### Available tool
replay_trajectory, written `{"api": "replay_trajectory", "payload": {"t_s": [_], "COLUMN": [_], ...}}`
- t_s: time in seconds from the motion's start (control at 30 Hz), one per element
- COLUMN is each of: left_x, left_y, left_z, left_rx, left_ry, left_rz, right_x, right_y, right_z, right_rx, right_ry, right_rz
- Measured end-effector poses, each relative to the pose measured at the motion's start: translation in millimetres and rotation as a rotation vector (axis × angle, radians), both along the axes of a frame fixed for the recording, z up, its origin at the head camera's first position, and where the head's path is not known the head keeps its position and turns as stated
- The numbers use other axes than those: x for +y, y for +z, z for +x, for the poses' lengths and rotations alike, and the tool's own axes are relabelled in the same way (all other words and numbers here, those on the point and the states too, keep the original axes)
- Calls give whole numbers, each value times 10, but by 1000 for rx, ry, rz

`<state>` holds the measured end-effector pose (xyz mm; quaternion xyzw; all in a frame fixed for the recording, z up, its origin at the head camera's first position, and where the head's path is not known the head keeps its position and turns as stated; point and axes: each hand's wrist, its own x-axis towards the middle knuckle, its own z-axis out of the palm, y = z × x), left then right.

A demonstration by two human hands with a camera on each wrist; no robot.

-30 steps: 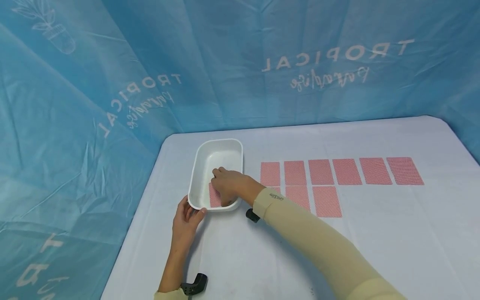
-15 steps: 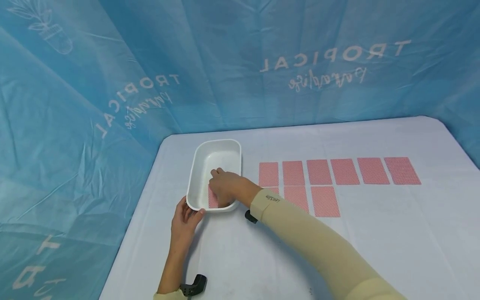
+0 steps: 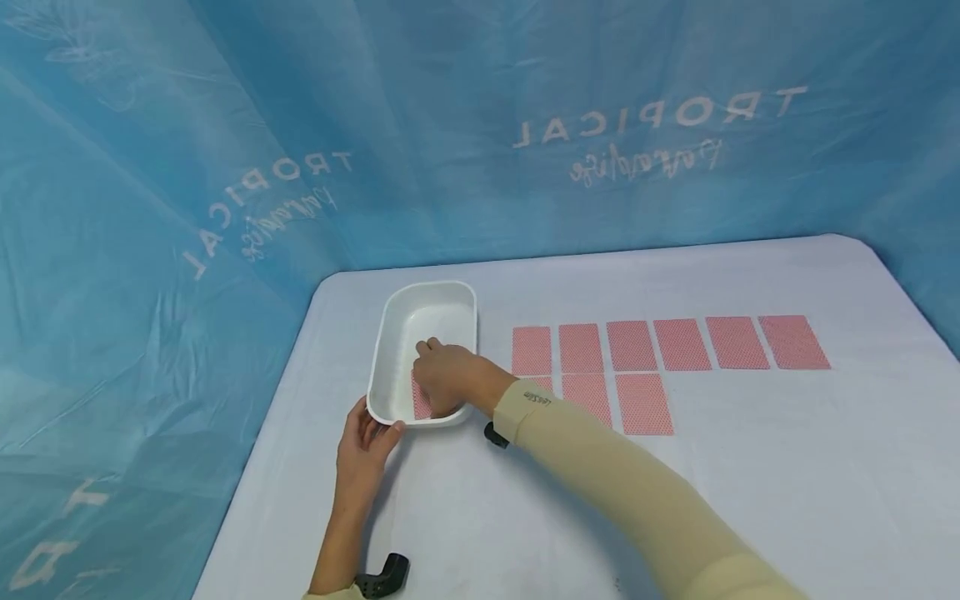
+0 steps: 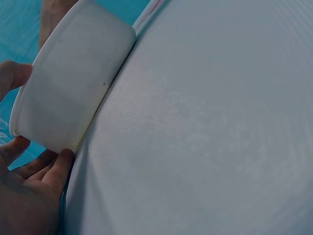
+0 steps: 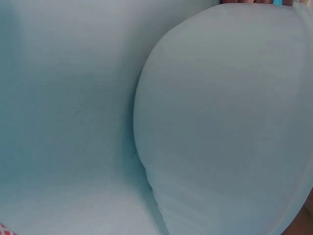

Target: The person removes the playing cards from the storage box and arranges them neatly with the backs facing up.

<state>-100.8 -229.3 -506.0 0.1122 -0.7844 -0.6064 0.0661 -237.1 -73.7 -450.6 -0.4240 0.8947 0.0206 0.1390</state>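
A white plastic tray (image 3: 378, 350) stands on the left part of the table. My left hand (image 3: 362, 458) grips its near left corner, thumb on the rim and fingers round the outer wall. The left wrist view shows the left hand's fingers (image 4: 61, 169) against the tray's side. My right hand (image 3: 450, 375) is down inside the tray, over a red-patterned playing card (image 3: 420, 398) lying face down. Its fingers bend downward, but the fingertips are hidden, so any hold on the card is not visible. The tray's outer wall (image 5: 225, 117) fills most of the right wrist view.
Right of the tray, several face-down playing cards (image 3: 630, 346) form a far row. A shorter nearer row holds three cards (image 3: 643, 404), the leftmost partly behind the right sleeve (image 3: 600, 467). Blue curtains (image 3: 450, 167) hang behind and left of the white-covered table (image 3: 750, 467).
The whole head view has drifted slightly left. Both hands keep their places at the tray, and slightly less of the card shows beside the right hand.
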Motion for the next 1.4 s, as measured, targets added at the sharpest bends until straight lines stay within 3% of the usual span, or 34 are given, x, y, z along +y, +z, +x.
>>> {"api": "replay_trajectory", "payload": {"t_s": [0.27, 0.5, 0.97, 1.4], "left_x": [3, 5, 14, 7], "left_y": [5, 5, 8, -11], "left_z": [-14, -30, -10, -5], "left_rx": [-9, 6, -8, -3], "left_ry": [-7, 6, 10, 14], "left_rz": [-21, -10, -14, -11], "right_x": [1, 24, 32, 19], "right_y": [-22, 0, 30, 42], "right_z": [-11, -3, -35, -52], "right_rx": [21, 53, -50, -74], "right_ry": [-21, 16, -8, -10], "right_rz": [38, 10, -19, -37]}}
